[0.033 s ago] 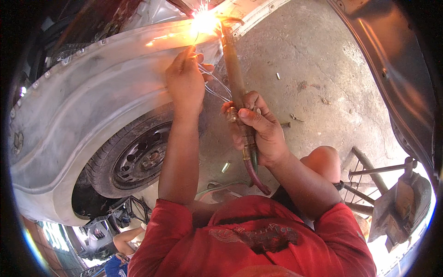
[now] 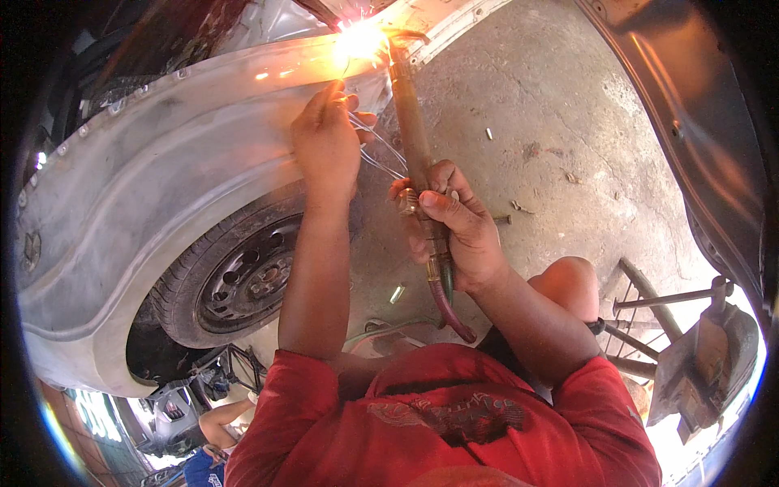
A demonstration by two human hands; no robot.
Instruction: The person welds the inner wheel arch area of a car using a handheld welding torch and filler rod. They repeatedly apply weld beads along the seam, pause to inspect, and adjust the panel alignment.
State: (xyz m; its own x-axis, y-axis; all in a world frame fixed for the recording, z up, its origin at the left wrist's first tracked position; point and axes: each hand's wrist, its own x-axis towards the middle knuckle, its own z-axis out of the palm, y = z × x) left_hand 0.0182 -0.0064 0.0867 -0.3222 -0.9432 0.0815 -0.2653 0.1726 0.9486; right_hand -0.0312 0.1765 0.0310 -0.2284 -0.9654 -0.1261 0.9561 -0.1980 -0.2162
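A gas welding torch (image 2: 412,122) points away from me, with my right hand (image 2: 462,215) wrapped round its valve end. Red and green hoses (image 2: 443,302) run from its base. At its tip a bright glare (image 2: 361,42) with sparks hides the nozzle's end and the metal there. My left hand (image 2: 329,138) pinches a thin filler wire (image 2: 381,140), bent into loops, whose upper end reaches into the glare. This hand is just in front of the upper edge of a bare grey car fender (image 2: 154,154).
Below the fender is a wheel with a black tire (image 2: 182,304). A dark car door panel (image 2: 690,105) stands at the right. A metal stand (image 2: 649,316) is at lower right. Concrete floor (image 2: 560,122) carries small debris. Another person's blue clothing (image 2: 203,469) shows at lower left.
The sparks round the glare are shorter now and the orange reflections on the fender have shifted slightly. Both hands and the torch hold nearly the same place.
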